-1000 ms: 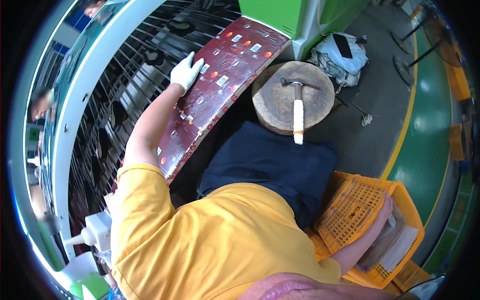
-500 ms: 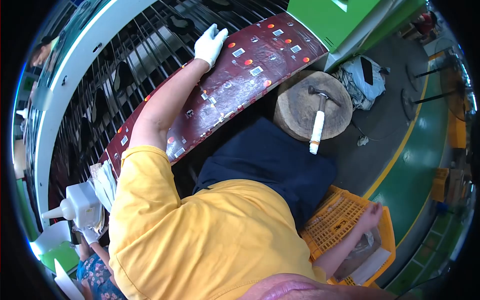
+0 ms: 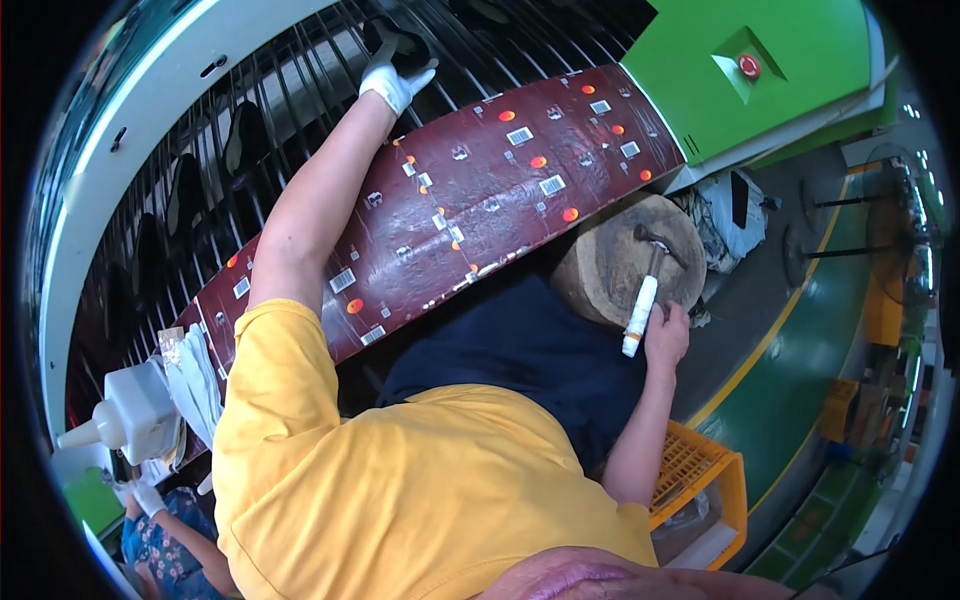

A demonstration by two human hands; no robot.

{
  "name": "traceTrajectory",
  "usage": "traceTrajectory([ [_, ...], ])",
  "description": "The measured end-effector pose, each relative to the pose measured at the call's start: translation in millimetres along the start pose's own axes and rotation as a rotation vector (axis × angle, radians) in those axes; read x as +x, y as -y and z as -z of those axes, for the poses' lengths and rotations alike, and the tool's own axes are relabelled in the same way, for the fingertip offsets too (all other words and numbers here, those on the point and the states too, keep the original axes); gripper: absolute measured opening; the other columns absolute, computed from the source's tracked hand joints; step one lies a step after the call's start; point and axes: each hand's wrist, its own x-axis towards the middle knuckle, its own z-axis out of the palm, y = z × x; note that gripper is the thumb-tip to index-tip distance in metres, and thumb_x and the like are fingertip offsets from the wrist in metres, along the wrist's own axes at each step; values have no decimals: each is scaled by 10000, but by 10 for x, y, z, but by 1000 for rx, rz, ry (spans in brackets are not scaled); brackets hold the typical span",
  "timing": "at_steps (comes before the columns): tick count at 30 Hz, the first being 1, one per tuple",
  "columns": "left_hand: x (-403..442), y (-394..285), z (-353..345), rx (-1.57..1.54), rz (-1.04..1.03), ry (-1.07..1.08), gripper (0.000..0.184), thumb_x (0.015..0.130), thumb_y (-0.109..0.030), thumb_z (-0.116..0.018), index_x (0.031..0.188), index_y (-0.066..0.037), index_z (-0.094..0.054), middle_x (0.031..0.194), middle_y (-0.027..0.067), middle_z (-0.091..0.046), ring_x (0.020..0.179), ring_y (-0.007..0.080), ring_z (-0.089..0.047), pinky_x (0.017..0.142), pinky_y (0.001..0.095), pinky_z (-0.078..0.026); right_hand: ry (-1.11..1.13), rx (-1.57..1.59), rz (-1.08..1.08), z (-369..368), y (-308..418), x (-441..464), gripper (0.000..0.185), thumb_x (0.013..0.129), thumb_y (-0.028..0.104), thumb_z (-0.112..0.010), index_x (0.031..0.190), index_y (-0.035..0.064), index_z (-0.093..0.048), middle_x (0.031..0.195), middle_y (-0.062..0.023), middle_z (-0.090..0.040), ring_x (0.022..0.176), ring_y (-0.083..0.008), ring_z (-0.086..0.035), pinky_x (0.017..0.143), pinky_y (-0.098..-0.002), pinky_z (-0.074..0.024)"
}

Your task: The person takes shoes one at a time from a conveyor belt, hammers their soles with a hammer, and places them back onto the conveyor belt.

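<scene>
Both arms are reaching elsewhere than in the earlier frame: the left is stretching far across the maroon-covered bench (image 3: 480, 205) to the rods (image 3: 330, 62), and the right is extending from the orange crate (image 3: 738, 480) toward the stump (image 3: 608, 265). Gloved and thumb-out, the left hand (image 3: 394, 86) is meeting the near end of a dark piece (image 3: 410, 50) on the rods; its fingers are partly hiding, so I cannot tell whether they are clamping. Bare and bending its fingers, the right hand (image 3: 667, 338) is hovering at the handle's right side; I cannot tell whether it is gripping. Green housing (image 3: 740, 125) is standing far right, and the bench is lying between body and rods. On the stump, the hammer (image 3: 643, 303) is resting head far, its long axis running near and slightly left, the white-wrapped handle overhanging.
</scene>
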Motion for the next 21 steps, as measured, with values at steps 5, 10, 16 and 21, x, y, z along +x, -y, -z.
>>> traceTrajectory([
  [5,421,61,-61,-136,63,-63,263,976,-76,-717,1220,-61,-621,1208,159,-669,1059,413,-655,891,617,-641,188,125,-98,113,223,-16,569,876,424,-789,1321,88,-677,1016,-150,-740,936,-355,-720,850,-482,-557],
  [10,394,175,48,-111,4,-48,195,983,-29,-683,1173,-29,-638,1181,163,-679,1076,398,-655,831,603,-667,135,-23,-27,51,415,-14,635,824,427,-810,1343,106,-635,1145,-200,-734,1060,-415,-712,915,-527,-555],
  [16,200,-2,214,-155,216,11,282,1009,-49,-665,1271,6,-577,1307,234,-626,1189,484,-633,890,591,-647,123,87,-26,2,286,4,597,846,413,-789,1336,114,-625,1153,-207,-731,1070,-419,-705,916,-527,-554],
  [21,-809,84,144,66,253,171,481,1035,-116,-635,1450,51,-457,1410,314,-572,1281,504,-605,943,522,-635,112,136,-25,14,277,-8,518,844,392,-790,1251,108,-644,1115,-213,-726,1044,-426,-705,898,-537,-556],
])
